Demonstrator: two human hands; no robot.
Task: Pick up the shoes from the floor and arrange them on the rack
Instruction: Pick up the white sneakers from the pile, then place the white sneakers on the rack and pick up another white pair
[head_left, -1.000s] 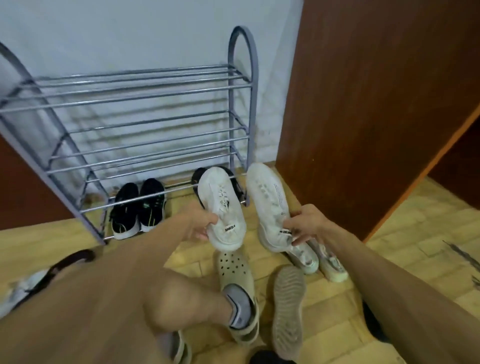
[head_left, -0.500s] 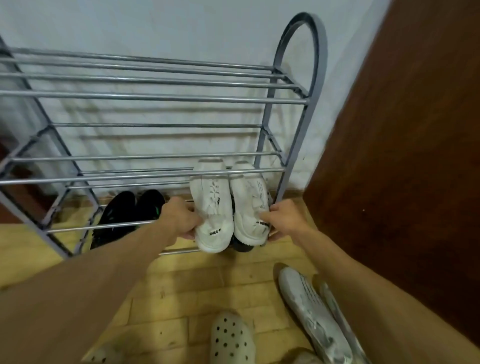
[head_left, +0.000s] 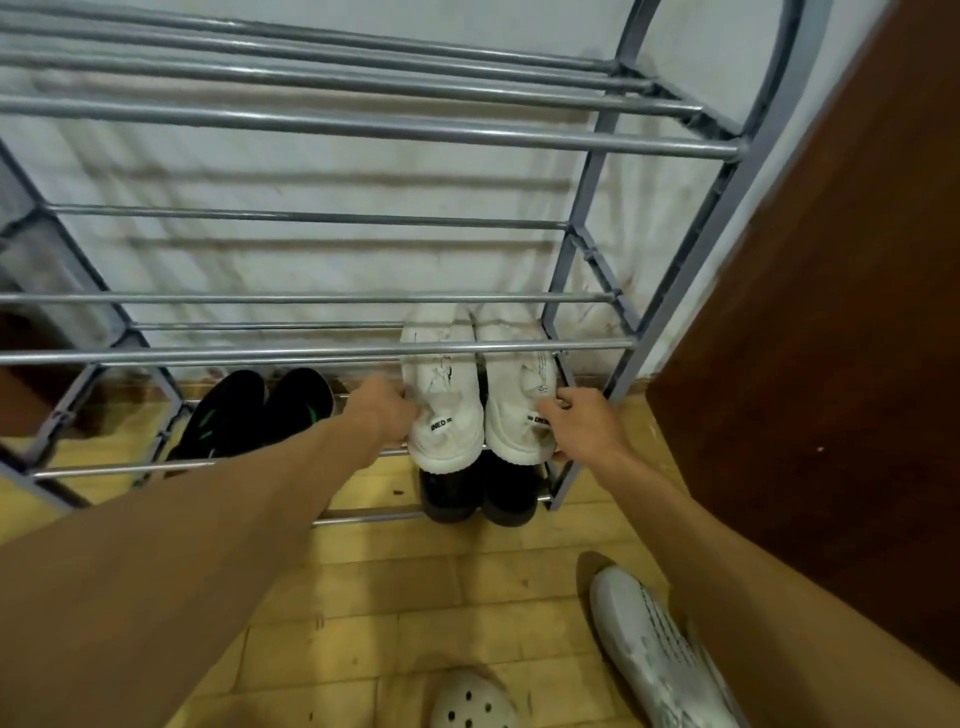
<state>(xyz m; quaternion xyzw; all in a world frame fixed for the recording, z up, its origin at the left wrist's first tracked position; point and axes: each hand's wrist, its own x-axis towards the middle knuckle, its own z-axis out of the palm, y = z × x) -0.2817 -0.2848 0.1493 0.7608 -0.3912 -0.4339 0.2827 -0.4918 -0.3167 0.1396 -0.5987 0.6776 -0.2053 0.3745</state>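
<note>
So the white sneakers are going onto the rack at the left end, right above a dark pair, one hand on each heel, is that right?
Not quite. The head view shows the white sneakers at the right end of the rack, beside its right upright, not the left. The rest holds: they sit above a dark pair, with the left hand and right hand each at a heel.

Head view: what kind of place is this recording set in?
Probably a home entryway or hallway corner. A metal shoe rack stands against a plain white wall beside a brown wooden panel, pairs of shoes sit on the rack, and a perforated clog lies on the yellow tiled floor.
</note>
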